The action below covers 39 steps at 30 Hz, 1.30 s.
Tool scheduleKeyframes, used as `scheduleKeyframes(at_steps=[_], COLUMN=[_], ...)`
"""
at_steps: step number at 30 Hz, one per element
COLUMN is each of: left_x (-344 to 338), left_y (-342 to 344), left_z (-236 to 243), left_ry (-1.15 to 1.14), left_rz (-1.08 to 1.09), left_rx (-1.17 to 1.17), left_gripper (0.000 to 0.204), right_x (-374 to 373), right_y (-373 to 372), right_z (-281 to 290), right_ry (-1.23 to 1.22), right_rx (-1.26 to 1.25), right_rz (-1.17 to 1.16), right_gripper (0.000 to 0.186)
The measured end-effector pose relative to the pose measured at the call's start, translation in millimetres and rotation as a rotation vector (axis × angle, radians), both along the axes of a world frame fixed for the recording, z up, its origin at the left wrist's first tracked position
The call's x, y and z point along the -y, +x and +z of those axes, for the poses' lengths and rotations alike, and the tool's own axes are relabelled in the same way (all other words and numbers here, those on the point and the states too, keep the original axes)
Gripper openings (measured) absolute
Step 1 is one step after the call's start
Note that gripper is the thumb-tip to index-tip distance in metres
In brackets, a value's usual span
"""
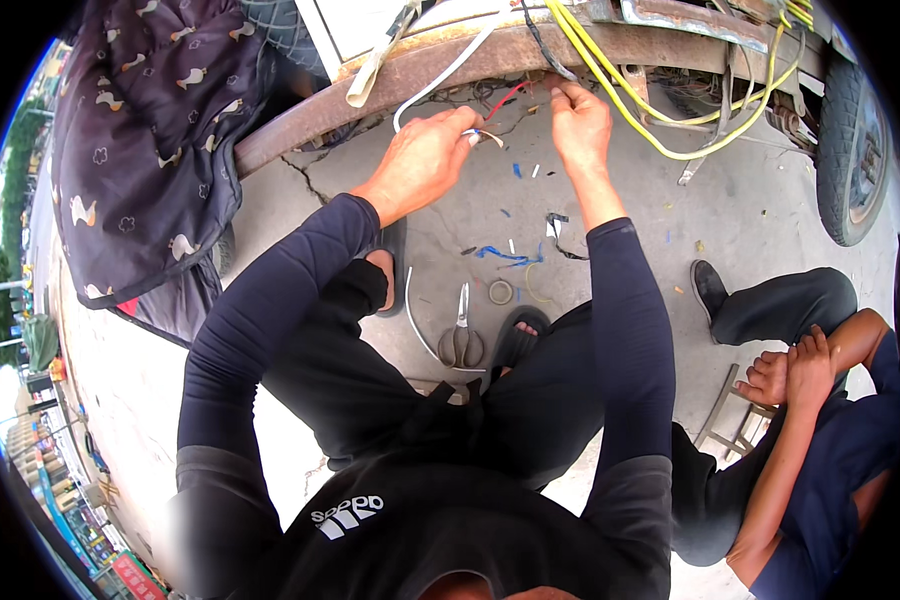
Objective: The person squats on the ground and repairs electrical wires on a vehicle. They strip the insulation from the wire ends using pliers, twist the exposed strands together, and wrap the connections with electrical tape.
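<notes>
A rusty metal frame (490,55) of a vehicle is in front of me, with yellow cables (660,135) hanging under it. My left hand (425,155) pinches the end of a white wire (440,80) just below the frame. My right hand (580,120) is closed on thin wires at the frame edge. Scissors (462,335) lie on the concrete ground (610,260) between my feet.
</notes>
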<state>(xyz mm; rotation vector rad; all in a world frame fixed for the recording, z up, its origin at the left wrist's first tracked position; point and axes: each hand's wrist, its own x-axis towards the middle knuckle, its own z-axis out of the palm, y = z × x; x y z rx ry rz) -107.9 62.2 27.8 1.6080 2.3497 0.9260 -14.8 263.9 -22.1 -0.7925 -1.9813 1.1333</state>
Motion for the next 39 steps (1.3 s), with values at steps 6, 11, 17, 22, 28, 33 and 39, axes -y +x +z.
scheduleKeyframes(at_steps=[6,11,17,22,28,33,39], left_x=[-21.0,-49.6,-76.6,-90.9,-91.5,-90.9,-97.6], left_y=[10.9,20.1,10.3,9.1,12.4,10.1,8.9], left_z=[-7.7,-33.6,-50.3,-56.7,-53.4,-48.3,-51.3], left_ry=[0.106,0.287,0.379,0.481,0.476,0.416,0.423], left_rz=[0.112,0.230,0.262,0.232,0.186,0.131,0.152], left_rx=[0.107,0.018,-0.144,-0.081,-0.050,-0.049,0.113], left_gripper=[0.019,0.017,0.014,0.012,0.013,0.014,0.014], right_x=[-35.1,-22.1,8.2,11.6,12.2,8.9,5.7], right_y=[-8.2,-6.2,14.4,20.3,17.1,12.8,4.8], right_z=[-0.4,-4.1,8.0,8.0,4.7,-5.6,-4.3], right_ry=[-0.066,-0.453,-1.001,-0.873,-0.688,-0.606,-0.595], right_rx=[0.146,-0.003,-0.110,-0.211,-0.250,-0.224,-0.269], right_rz=[0.071,0.208,0.082,0.114,0.217,0.180,0.076], right_gripper=[0.027,0.032,0.035,0.038,0.026,0.022,0.021])
